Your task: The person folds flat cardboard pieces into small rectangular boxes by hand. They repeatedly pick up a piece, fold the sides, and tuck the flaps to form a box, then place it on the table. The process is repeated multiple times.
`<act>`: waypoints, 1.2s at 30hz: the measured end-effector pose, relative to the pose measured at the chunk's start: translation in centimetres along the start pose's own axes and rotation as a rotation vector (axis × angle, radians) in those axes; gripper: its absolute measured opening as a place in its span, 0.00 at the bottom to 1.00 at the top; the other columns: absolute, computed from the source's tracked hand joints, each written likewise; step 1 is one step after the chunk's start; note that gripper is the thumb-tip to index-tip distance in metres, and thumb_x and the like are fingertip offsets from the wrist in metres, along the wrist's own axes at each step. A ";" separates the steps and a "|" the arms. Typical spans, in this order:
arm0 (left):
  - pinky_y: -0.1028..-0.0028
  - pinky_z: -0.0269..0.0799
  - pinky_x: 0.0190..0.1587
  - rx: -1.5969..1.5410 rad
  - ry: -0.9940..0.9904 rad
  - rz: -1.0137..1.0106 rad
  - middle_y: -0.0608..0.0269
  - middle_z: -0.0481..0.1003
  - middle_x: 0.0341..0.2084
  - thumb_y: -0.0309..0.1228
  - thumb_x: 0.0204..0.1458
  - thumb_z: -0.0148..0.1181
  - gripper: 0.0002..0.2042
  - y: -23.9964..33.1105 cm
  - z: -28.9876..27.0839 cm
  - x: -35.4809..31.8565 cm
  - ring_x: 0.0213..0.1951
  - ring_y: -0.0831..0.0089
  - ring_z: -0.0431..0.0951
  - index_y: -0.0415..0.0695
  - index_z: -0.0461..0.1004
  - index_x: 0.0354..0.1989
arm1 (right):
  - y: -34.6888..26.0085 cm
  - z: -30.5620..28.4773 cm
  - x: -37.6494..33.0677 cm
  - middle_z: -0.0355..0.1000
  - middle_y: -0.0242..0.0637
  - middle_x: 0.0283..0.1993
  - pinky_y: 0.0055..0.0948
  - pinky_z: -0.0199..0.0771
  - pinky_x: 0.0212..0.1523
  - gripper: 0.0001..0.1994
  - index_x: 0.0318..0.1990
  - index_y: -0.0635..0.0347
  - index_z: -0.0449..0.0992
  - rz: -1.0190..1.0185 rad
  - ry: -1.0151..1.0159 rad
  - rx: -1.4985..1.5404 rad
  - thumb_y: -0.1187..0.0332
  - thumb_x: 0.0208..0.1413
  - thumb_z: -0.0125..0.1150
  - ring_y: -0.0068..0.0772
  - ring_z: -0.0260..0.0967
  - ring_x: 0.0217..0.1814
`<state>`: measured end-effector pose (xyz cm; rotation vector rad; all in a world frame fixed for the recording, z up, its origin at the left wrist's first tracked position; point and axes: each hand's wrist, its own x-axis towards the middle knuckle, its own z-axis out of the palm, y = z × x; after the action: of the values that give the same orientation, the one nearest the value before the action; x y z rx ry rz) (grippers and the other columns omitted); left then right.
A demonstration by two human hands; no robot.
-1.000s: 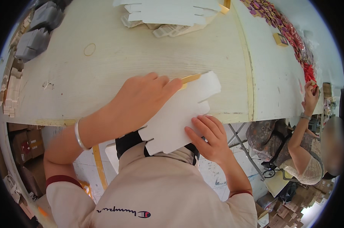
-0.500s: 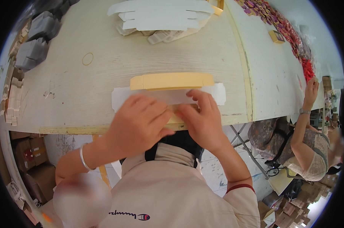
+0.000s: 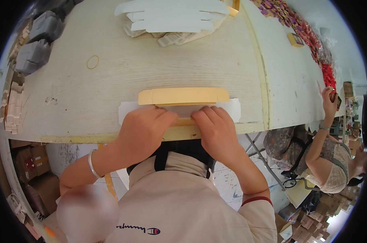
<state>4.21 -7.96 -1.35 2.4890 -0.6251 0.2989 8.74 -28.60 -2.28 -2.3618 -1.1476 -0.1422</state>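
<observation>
Under both hands [image 3: 145, 127], yellow-and-white carton [image 3: 187, 96]

The pale, wood-grained tabletop [image 3: 110, 89] bears a white cardboard blank with a long gold flap [image 3: 183, 96] at its near edge. Beyond that blank lies a stack of flat, notched white card sheets [image 3: 171, 18]; beyond and left of it, a thin yellow ring-shaped band [image 3: 98, 60]; farther left, grey plastic-looking stacks [image 3: 33, 56] and cream card-like pieces [image 3: 14, 105]. Beyond and right of it sit a small yellow box [image 3: 294, 39] and heaped red, purple and gold packets [image 3: 286, 18].
</observation>
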 end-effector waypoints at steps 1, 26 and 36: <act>0.70 0.69 0.23 0.009 -0.007 -0.032 0.61 0.76 0.27 0.19 0.41 0.59 0.09 -0.2 0.0 0.3 0.28 0.66 0.75 0.41 0.76 0.33 | 0.3 0.3 0.6 0.64 0.38 0.29 0.35 0.62 0.32 0.14 0.34 0.62 0.68 -0.026 0.033 0.000 0.83 0.35 0.55 0.41 0.62 0.31; 0.63 0.70 0.27 -0.015 -0.260 -0.198 0.58 0.73 0.27 0.17 0.45 0.54 0.09 -1.3 -1.9 1.3 0.28 0.56 0.75 0.40 0.73 0.36 | 0.6 -0.9 3.7 0.64 0.32 0.30 0.34 0.64 0.47 0.04 0.29 0.56 0.70 -0.402 -0.005 -0.282 0.72 0.43 0.56 0.33 0.62 0.40; 0.63 0.71 0.27 -0.103 -0.117 -0.350 0.50 0.75 0.25 0.17 0.45 0.53 0.07 0.4 -0.7 0.8 0.25 0.54 0.75 0.38 0.72 0.34 | 0.4 -0.6 1.6 0.66 0.29 0.32 0.31 0.63 0.42 0.09 0.30 0.56 0.72 -0.331 -0.043 0.149 0.73 0.39 0.64 0.32 0.63 0.42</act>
<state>4.63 -8.15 -0.38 2.4715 -0.2340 -0.0122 10.09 -27.96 -1.46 -2.0411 -1.5099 -0.1147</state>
